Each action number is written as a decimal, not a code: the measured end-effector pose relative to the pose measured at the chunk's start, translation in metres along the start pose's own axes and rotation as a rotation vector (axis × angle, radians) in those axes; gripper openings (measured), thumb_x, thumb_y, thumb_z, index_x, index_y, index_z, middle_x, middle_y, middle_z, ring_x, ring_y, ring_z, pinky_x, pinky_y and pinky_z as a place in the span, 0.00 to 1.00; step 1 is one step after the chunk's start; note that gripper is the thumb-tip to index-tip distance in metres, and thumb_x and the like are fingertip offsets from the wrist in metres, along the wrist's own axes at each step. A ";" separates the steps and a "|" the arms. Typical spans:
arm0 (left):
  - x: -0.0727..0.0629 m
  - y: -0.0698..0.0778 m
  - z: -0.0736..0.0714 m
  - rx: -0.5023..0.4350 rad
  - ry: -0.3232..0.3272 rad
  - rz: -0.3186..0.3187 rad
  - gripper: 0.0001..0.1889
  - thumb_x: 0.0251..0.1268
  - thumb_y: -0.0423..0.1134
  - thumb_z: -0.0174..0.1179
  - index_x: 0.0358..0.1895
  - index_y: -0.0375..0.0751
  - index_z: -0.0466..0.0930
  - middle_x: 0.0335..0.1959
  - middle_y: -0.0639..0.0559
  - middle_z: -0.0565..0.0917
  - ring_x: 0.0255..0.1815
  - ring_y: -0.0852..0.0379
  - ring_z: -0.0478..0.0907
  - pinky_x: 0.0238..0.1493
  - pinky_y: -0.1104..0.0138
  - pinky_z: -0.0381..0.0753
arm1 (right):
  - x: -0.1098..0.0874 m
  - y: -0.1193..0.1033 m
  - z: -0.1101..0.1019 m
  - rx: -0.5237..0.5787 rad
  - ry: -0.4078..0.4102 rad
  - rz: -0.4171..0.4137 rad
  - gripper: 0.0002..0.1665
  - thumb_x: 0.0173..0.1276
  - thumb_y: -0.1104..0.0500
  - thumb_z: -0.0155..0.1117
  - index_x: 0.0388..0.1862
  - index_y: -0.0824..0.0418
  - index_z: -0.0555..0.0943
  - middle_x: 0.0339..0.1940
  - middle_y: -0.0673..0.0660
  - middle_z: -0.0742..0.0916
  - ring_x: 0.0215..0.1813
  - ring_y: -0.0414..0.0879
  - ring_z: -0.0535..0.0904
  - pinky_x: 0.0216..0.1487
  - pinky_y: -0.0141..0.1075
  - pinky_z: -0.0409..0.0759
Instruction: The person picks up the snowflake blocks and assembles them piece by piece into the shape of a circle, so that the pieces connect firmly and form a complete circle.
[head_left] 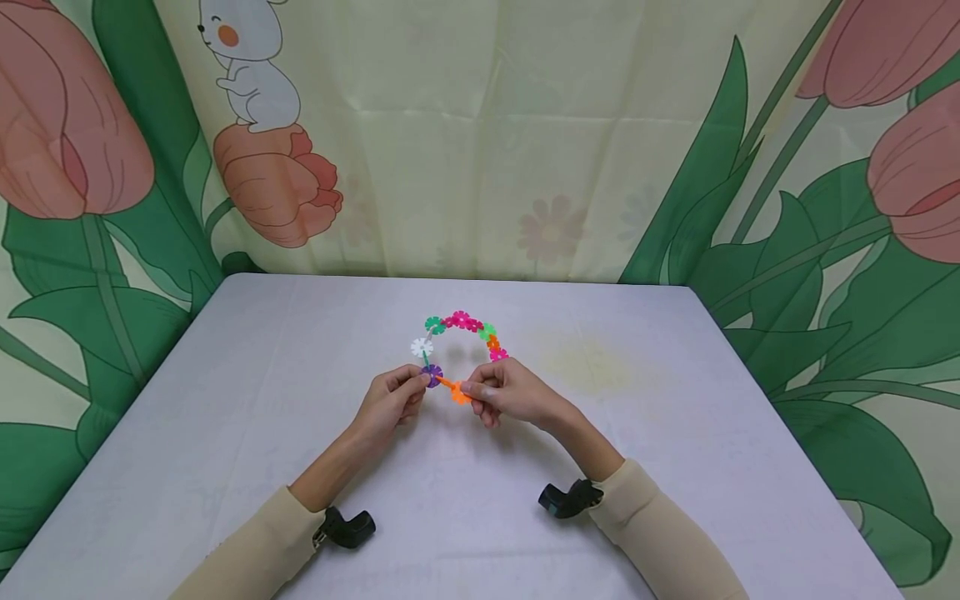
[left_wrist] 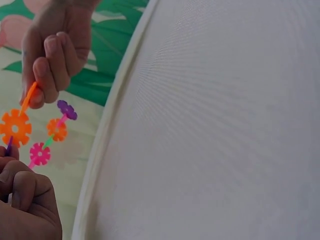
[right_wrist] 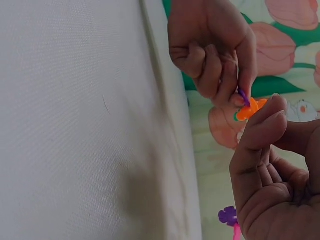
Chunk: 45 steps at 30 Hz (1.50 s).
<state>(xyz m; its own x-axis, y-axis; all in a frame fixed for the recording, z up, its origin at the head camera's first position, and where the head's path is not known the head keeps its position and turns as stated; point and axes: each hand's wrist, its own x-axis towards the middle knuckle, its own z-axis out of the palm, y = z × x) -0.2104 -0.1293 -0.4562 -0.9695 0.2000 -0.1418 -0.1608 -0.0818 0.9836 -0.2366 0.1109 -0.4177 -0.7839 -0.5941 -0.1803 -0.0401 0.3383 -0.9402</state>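
Note:
A curved chain of notched plastic flower discs (head_left: 461, 319) in pink, green, white, orange and purple is held up over the table. My left hand (head_left: 390, 400) pinches a purple disc (head_left: 432, 377) between thumb and fingers. Joined to it are two orange discs (left_wrist: 15, 128); my right hand (head_left: 517, 392) pinches the one farther from the purple disc. A white disc (head_left: 422, 347) and a dark green disc (head_left: 434, 325) curve up above my left hand. At the chain's other side, another purple disc (left_wrist: 67, 110) follows a pink piece; my right hand hides it in the head view.
A white cloth covers the table (head_left: 225, 433). Behind it hangs a curtain (head_left: 480, 167) printed with tulips, leaves and a white animal. Black wrist cameras (head_left: 348, 529) sit at both beige sleeves (head_left: 660, 525).

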 end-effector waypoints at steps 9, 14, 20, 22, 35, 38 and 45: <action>0.000 -0.001 0.000 0.003 -0.018 -0.017 0.09 0.83 0.39 0.55 0.39 0.41 0.76 0.22 0.56 0.65 0.22 0.60 0.60 0.25 0.69 0.59 | 0.000 0.001 0.001 -0.005 0.009 -0.023 0.22 0.79 0.57 0.65 0.45 0.81 0.78 0.21 0.51 0.82 0.21 0.41 0.76 0.27 0.31 0.79; -0.001 -0.002 0.001 0.019 -0.013 -0.013 0.09 0.82 0.38 0.55 0.39 0.39 0.76 0.22 0.57 0.66 0.22 0.60 0.60 0.25 0.69 0.60 | 0.000 0.000 0.003 0.005 0.008 -0.015 0.22 0.79 0.58 0.65 0.45 0.81 0.77 0.21 0.50 0.82 0.20 0.41 0.75 0.26 0.31 0.78; -0.001 -0.002 0.003 0.023 -0.005 -0.001 0.09 0.82 0.38 0.55 0.39 0.39 0.77 0.21 0.57 0.65 0.21 0.60 0.60 0.25 0.68 0.59 | -0.001 -0.002 0.006 -0.014 0.002 -0.020 0.22 0.79 0.58 0.64 0.43 0.82 0.77 0.20 0.50 0.82 0.19 0.40 0.75 0.26 0.30 0.77; -0.001 -0.003 0.004 0.021 -0.006 0.007 0.09 0.81 0.38 0.56 0.39 0.37 0.76 0.21 0.56 0.65 0.21 0.60 0.59 0.25 0.68 0.58 | 0.000 -0.001 0.007 -0.017 0.007 -0.023 0.22 0.79 0.58 0.64 0.43 0.81 0.77 0.19 0.50 0.82 0.19 0.40 0.75 0.25 0.30 0.77; 0.001 -0.002 0.002 0.064 -0.003 0.022 0.17 0.84 0.43 0.56 0.51 0.27 0.75 0.24 0.56 0.66 0.22 0.59 0.60 0.24 0.70 0.61 | 0.003 0.001 0.008 0.000 0.074 -0.035 0.20 0.79 0.56 0.65 0.42 0.76 0.79 0.22 0.51 0.83 0.21 0.42 0.78 0.27 0.31 0.79; 0.001 -0.002 0.001 0.090 -0.020 0.020 0.18 0.83 0.44 0.56 0.52 0.26 0.77 0.24 0.56 0.67 0.22 0.60 0.60 0.24 0.70 0.60 | 0.003 0.001 0.009 -0.002 0.080 -0.046 0.20 0.80 0.55 0.65 0.41 0.75 0.80 0.22 0.52 0.83 0.21 0.42 0.78 0.27 0.31 0.78; 0.002 -0.003 0.004 0.171 -0.130 0.035 0.18 0.80 0.41 0.59 0.50 0.24 0.79 0.21 0.59 0.68 0.21 0.62 0.60 0.24 0.71 0.59 | 0.002 -0.001 0.011 -0.007 0.080 -0.057 0.22 0.81 0.55 0.63 0.44 0.78 0.79 0.22 0.51 0.83 0.21 0.42 0.78 0.27 0.31 0.78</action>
<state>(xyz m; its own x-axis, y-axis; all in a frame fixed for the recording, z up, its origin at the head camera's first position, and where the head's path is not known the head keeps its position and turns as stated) -0.2108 -0.1252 -0.4586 -0.9400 0.3255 -0.1024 -0.0826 0.0741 0.9938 -0.2313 0.1017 -0.4200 -0.8272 -0.5524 -0.1027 -0.0899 0.3105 -0.9463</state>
